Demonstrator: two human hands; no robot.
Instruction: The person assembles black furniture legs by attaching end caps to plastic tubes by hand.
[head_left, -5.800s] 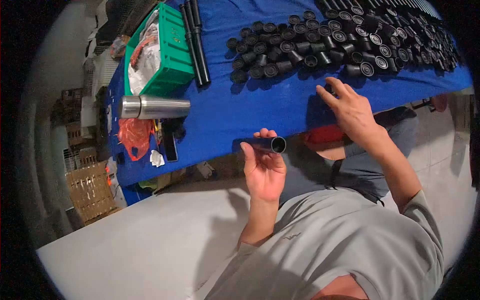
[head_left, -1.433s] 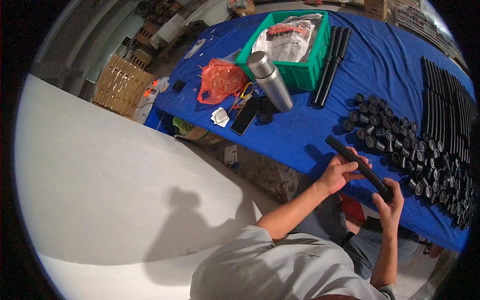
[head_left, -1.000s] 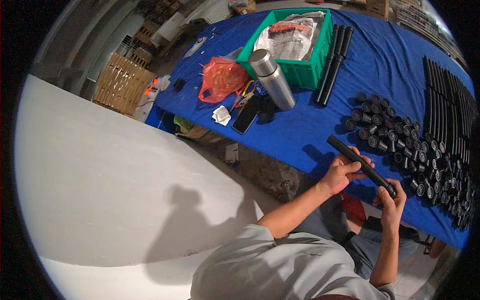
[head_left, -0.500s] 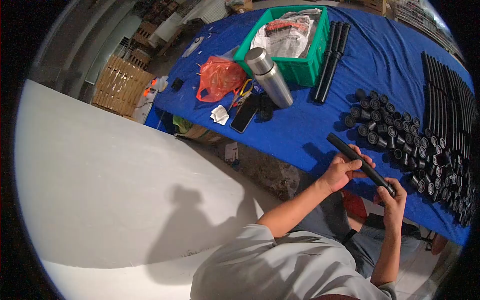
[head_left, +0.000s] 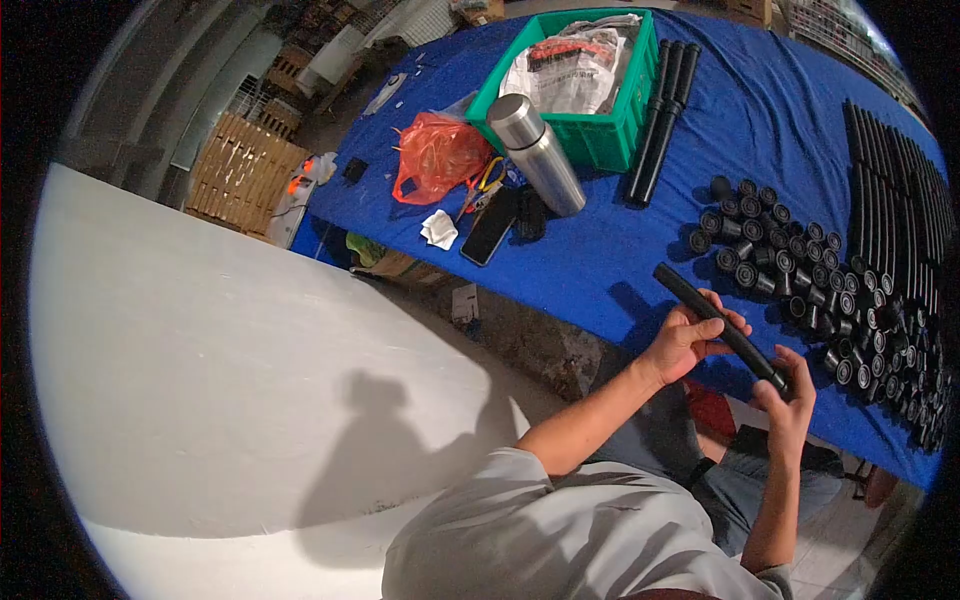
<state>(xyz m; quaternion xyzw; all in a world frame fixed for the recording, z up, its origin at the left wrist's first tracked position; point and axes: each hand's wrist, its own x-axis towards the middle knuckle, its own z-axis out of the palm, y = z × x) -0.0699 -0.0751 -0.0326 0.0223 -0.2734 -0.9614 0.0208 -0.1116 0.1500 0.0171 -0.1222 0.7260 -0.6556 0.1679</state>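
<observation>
A black tube [head_left: 693, 296] slants above the table's front edge, its far end up and to the left. My left hand [head_left: 687, 343] is closed round its middle, thumb lying across the top. At the tube's lower end is my right hand [head_left: 792, 408], its fingers curled about that end and its thumb on the near side. The palm side of this grip is partly hidden. Just right of my hands, many small black flanged caps [head_left: 745, 275] lie loose on the blue cloth [head_left: 620, 240].
Long thin black rods [head_left: 880, 190] lie in rows at the far right. Thicker black tubes [head_left: 665, 125] rest beside a green crate [head_left: 640, 105] holding plastic bags. A steel flask [head_left: 548, 165], phone [head_left: 489, 230], pliers [head_left: 488, 183] and red bag [head_left: 440, 155] are at the left.
The fingers and thumb of my right hand have loosened and shifted a little at the tube's lower end. My left hand and the tube have hardly moved.
</observation>
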